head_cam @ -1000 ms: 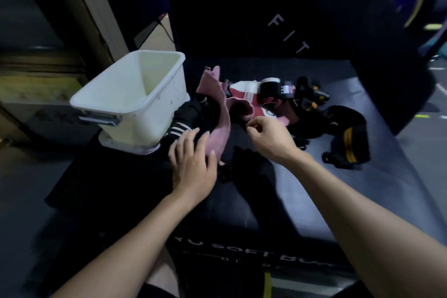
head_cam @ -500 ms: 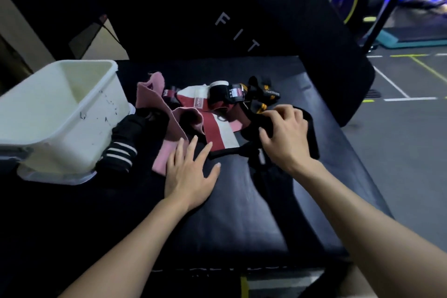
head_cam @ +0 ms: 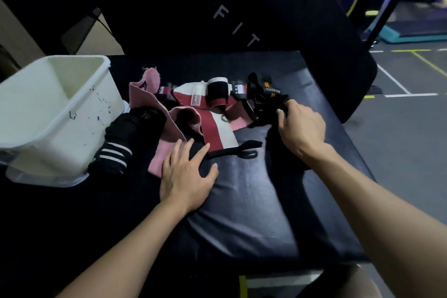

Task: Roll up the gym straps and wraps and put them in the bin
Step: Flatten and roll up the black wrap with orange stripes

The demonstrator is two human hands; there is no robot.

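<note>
A heap of gym straps and wraps lies across the black padded bench [head_cam: 254, 201]. A pink wrap [head_cam: 154, 113] curls at the left of the heap, a red-and-white wrap [head_cam: 217, 130] lies in the middle, and black straps with yellow marks [head_cam: 263, 94] sit at the right. A black wrap with white stripes [head_cam: 116, 150] leans against the white bin [head_cam: 55, 113] at the left. My left hand [head_cam: 186, 174] rests flat on the bench, fingers spread, touching the pink wrap's end. My right hand [head_cam: 300, 126] grips a black strap at the heap's right edge.
A thin black loop strap [head_cam: 239, 150] lies loose between my hands. The bench's upright black back pad [head_cam: 242, 7] rises behind the heap. Grey gym floor [head_cam: 411, 133] with painted lines drops off to the right, with equipment farther back.
My right hand moved from the pink wrap to the right side of the heap and closed on a black strap. My left hand settled flat on the bench. The view swung to the right.
</note>
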